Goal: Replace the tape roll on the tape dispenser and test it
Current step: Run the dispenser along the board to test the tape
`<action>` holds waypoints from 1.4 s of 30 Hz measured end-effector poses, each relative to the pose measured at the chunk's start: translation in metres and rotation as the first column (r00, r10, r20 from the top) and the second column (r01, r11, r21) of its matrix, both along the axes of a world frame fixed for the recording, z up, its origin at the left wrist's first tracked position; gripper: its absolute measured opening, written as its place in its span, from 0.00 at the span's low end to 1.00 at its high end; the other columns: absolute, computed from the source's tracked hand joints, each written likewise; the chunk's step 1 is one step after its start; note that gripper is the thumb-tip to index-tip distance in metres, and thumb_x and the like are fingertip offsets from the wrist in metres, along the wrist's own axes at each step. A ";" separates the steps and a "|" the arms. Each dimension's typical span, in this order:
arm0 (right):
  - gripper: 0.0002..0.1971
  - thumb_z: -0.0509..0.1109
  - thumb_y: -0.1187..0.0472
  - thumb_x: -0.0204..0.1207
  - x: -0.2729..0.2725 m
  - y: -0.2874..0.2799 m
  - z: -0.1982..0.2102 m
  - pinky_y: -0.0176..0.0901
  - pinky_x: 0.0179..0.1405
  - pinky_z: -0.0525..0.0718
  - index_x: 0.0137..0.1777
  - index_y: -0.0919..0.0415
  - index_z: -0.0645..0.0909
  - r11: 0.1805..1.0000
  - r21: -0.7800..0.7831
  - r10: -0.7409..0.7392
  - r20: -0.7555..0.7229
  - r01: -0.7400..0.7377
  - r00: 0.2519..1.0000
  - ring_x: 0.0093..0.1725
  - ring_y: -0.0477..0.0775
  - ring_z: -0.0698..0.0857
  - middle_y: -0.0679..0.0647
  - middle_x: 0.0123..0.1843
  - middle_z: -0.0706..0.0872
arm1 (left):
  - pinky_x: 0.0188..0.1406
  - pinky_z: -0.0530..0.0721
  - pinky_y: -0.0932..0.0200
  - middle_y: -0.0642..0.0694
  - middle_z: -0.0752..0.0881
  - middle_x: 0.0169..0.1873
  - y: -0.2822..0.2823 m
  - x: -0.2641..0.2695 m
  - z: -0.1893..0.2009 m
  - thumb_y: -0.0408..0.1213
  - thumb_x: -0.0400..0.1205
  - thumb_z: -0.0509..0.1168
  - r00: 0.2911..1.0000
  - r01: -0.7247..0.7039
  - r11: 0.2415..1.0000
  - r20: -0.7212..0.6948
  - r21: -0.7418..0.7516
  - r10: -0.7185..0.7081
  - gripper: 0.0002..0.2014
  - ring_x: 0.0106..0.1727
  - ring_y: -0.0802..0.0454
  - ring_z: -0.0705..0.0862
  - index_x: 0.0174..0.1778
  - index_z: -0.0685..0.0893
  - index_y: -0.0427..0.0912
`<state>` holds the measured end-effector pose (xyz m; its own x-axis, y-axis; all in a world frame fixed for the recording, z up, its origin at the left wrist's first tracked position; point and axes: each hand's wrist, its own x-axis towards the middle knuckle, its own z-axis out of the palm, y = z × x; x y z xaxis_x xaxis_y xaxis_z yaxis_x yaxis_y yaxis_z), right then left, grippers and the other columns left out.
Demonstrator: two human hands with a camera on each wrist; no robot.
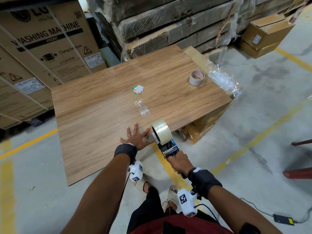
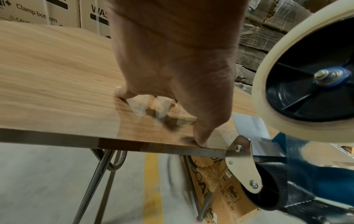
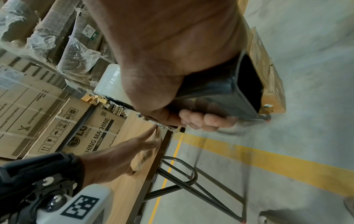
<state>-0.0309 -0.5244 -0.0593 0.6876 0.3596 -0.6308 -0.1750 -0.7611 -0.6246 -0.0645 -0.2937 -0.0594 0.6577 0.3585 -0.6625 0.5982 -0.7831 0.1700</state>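
My right hand (image 1: 179,162) grips the black handle (image 3: 220,92) of a blue tape dispenser (image 1: 169,148) at the near edge of the wooden table (image 1: 101,107). A clear tape roll (image 1: 162,131) sits on its hub (image 2: 306,84). The dispenser's metal front plate (image 2: 241,163) meets the table edge. My left hand (image 1: 135,138) lies flat with spread fingers on the tabletop just left of the roll, thumb (image 2: 201,136) near the edge. A brown, nearly spent tape roll (image 1: 196,78) stands at the far right of the table.
A crumpled label (image 1: 137,90) and a scrap of clear tape (image 1: 142,108) lie mid-table. Washing machine cartons (image 1: 42,53) stand to the left, wrapped flat cartons (image 1: 168,22) behind. A carton (image 1: 200,129) sits under the table's right end. The table's metal legs (image 2: 99,174) stand on a concrete floor with yellow lines.
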 end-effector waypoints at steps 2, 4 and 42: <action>0.08 0.66 0.50 0.63 0.000 0.002 -0.002 0.53 0.37 0.83 0.34 0.53 0.74 1.000 -0.014 0.001 0.000 -0.001 1.000 0.34 0.65 0.83 0.59 0.34 0.83 | 0.73 0.50 0.10 0.53 0.28 0.86 0.000 -0.001 -0.002 0.65 0.84 0.55 1.000 0.005 1.000 -0.002 0.012 -0.005 0.33 0.87 0.33 0.30 0.81 0.44 0.81; 0.09 0.66 0.49 0.62 -0.002 0.003 -0.002 0.52 0.37 0.83 0.35 0.53 0.75 1.000 -0.018 0.000 -0.003 0.000 1.000 0.36 0.65 0.84 0.61 0.37 0.85 | 0.73 0.49 0.10 0.53 0.28 0.86 0.000 -0.002 -0.003 0.67 0.84 0.53 1.000 0.008 1.000 0.000 0.015 -0.008 0.32 0.87 0.33 0.30 0.82 0.44 0.80; 0.19 0.78 0.48 0.61 0.041 -0.032 0.050 0.45 0.30 0.82 0.31 0.64 0.78 0.977 -0.117 0.207 0.360 -0.176 0.910 0.30 0.58 0.84 0.52 0.27 0.84 | 0.77 0.51 0.14 0.55 0.35 0.88 -0.001 -0.016 -0.010 0.59 0.84 0.60 0.998 0.003 1.000 0.061 0.024 -0.004 0.34 0.88 0.35 0.35 0.82 0.49 0.79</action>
